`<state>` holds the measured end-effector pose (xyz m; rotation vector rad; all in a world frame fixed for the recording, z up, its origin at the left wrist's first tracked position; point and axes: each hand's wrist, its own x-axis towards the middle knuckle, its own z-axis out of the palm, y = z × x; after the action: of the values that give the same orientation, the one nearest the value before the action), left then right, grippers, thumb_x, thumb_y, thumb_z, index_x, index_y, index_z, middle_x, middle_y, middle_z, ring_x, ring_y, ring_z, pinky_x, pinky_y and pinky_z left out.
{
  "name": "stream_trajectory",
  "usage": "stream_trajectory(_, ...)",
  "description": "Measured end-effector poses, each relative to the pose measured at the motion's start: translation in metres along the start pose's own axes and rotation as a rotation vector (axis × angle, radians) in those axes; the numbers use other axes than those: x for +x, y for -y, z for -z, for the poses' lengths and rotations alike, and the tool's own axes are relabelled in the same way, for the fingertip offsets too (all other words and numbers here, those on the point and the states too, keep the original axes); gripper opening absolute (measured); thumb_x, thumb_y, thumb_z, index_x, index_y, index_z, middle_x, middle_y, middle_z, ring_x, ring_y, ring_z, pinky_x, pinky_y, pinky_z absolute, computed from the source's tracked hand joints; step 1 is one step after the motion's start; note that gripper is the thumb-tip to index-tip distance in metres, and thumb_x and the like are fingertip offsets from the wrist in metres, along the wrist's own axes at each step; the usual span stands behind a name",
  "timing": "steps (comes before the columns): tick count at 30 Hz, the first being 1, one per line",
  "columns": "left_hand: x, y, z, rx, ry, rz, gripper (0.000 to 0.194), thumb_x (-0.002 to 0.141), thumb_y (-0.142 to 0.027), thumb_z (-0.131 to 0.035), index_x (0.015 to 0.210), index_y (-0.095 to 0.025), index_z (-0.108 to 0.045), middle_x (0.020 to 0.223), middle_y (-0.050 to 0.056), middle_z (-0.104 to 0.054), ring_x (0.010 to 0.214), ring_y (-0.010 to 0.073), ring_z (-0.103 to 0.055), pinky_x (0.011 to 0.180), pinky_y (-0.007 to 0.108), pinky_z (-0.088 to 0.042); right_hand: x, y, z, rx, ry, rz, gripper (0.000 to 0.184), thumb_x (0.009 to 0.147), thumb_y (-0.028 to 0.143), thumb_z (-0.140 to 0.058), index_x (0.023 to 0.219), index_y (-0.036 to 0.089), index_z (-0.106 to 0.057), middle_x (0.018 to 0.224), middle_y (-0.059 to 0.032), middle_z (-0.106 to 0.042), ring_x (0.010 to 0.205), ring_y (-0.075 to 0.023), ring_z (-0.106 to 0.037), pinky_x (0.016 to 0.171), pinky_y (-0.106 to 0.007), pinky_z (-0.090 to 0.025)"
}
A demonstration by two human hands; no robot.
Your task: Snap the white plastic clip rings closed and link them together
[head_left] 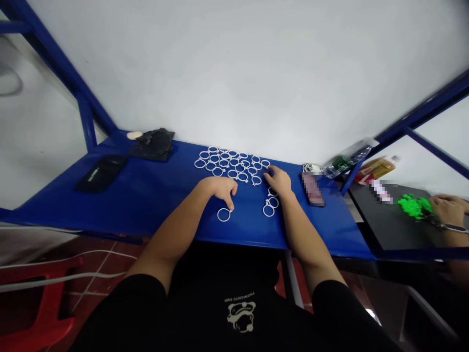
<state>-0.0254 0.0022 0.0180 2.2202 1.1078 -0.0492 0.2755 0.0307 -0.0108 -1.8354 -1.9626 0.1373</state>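
Several white rings (pixel 235 163), each with a small tab, lie grouped on the blue table near the wall. My left hand (pixel 222 188) is over the table with its thumb apart from the curled fingers. Its thumb tip meets the tab of a separate white ring (pixel 223 221) near the front edge. My right hand (pixel 279 181) reaches to the right side of the group, thumb and forefinger apart beside a white ring (pixel 265 166). Below that hand is a short column of rings (pixel 268 216), partly covered by the hand and wrist.
On the blue table (pixel 164 195) lie a black pouch (pixel 100 173), a black plastic bag (pixel 154 145), a phone (pixel 312 188) and a coiled white cable (pixel 311 167). A bottle (pixel 350 157) leans at the right frame. Another person's hands (pixel 449 209) are by green pieces (pixel 414 206) on a dark table.
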Motion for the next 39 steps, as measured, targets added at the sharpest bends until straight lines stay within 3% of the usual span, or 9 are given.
stream_trajectory(7,0.005,-0.009,-0.005,-0.043,0.002,-0.031,0.033,0.068,-0.050,-0.091,0.081,-0.027,-0.073,0.064,-0.002,-0.073,0.058,0.0185,-0.065,0.059,0.029,-0.042,-0.001,0.004,0.002,0.134,-0.046,0.045,0.040,0.098,0.045,-0.066,0.129,0.022,-0.079,0.118,-0.0110,-0.084,0.101,-0.0296,-0.077,0.094,-0.044,-0.060)
stream_trajectory(14,-0.010,-0.039,-0.007,0.016,-0.038,-0.124,0.051,0.048,-0.060,-0.099,0.076,-0.028,-0.071,0.071,-0.001,-0.074,0.060,0.0189,-0.062,0.058,0.031,-0.038,-0.008,0.010,0.033,0.199,-0.036,0.156,0.035,0.098,0.046,-0.068,0.120,0.023,-0.081,0.111,-0.0081,-0.085,0.077,-0.0223,-0.073,0.084,-0.040,-0.059)
stream_trajectory(20,-0.009,-0.058,-0.027,0.130,0.043,-0.128,0.054,0.038,-0.043,-0.105,0.073,-0.028,-0.067,0.070,-0.002,-0.070,0.060,0.0208,-0.059,0.060,0.032,-0.036,-0.009,0.008,0.038,0.207,-0.002,0.199,0.033,0.096,0.047,-0.071,0.116,0.022,-0.082,0.100,-0.0079,-0.084,0.080,-0.0233,-0.074,0.079,-0.037,-0.057)
stream_trajectory(24,0.000,-0.050,-0.029,0.083,-0.021,-0.122,0.044,0.046,-0.037,-0.105,0.067,-0.026,-0.067,0.063,-0.003,-0.066,0.060,0.0204,-0.060,0.060,0.032,-0.036,-0.009,0.011,0.032,0.191,0.050,0.233,0.030,0.097,0.044,-0.071,0.114,0.022,-0.082,0.098,-0.0071,-0.084,0.081,-0.0227,-0.074,0.077,-0.035,-0.055)
stream_trajectory(27,0.005,-0.044,-0.022,0.029,-0.055,-0.123,0.029,0.066,-0.029,-0.097,0.062,-0.025,-0.068,0.062,-0.002,-0.067,0.061,0.0195,-0.062,0.062,0.032,-0.038,-0.013,0.020,0.029,0.224,0.062,0.282,0.028,0.098,0.043,-0.071,0.113,0.022,-0.081,0.097,-0.0069,-0.084,0.078,-0.0214,-0.073,0.075,-0.034,-0.054)
stream_trajectory(29,0.008,-0.043,-0.017,0.043,-0.118,-0.136,0.019,0.083,-0.029,-0.086,0.069,-0.024,-0.073,0.072,-0.001,-0.074,0.069,0.0199,-0.067,0.066,0.031,-0.042,-0.016,0.028,0.027,0.272,0.071,0.318,0.028,0.099,0.043,-0.070,0.112,0.021,-0.081,0.095,-0.0068,-0.083,0.075,-0.0206,-0.071,0.073,-0.033,-0.053)
stream_trajectory(32,0.012,-0.043,-0.012,0.040,-0.373,-0.160,0.008,0.097,-0.031,-0.073,0.098,-0.025,-0.078,0.099,0.002,-0.082,0.091,0.0218,-0.075,0.079,0.032,-0.049,-0.023,0.041,0.024,0.360,0.132,0.394,0.028,0.103,0.041,-0.064,0.113,0.021,-0.081,0.095,-0.0060,-0.083,0.076,-0.0202,-0.071,0.073,-0.032,-0.052)
stream_trajectory(35,0.015,-0.041,-0.012,0.010,-0.603,-0.123,0.018,0.098,-0.030,-0.073,0.115,-0.024,-0.073,0.109,0.004,-0.082,0.100,0.0243,-0.076,0.084,0.033,-0.051,-0.028,0.051,0.022,0.449,0.178,0.455,0.031,0.106,0.040,-0.056,0.117,0.022,-0.080,0.096,-0.0047,-0.082,0.078,-0.0198,-0.071,0.074,-0.031,-0.052)
stream_trajectory(39,0.020,-0.037,-0.016,0.038,-0.727,-0.075,0.016,0.097,-0.027,-0.075,0.110,-0.022,-0.068,0.103,0.005,-0.080,0.094,0.0247,-0.076,0.079,0.034,-0.051,-0.031,0.056,0.019,0.510,0.185,0.476,0.032,0.106,0.042,-0.058,0.119,0.022,-0.079,0.093,-0.0034,-0.081,0.074,-0.0180,-0.069,0.072,-0.030,-0.052)
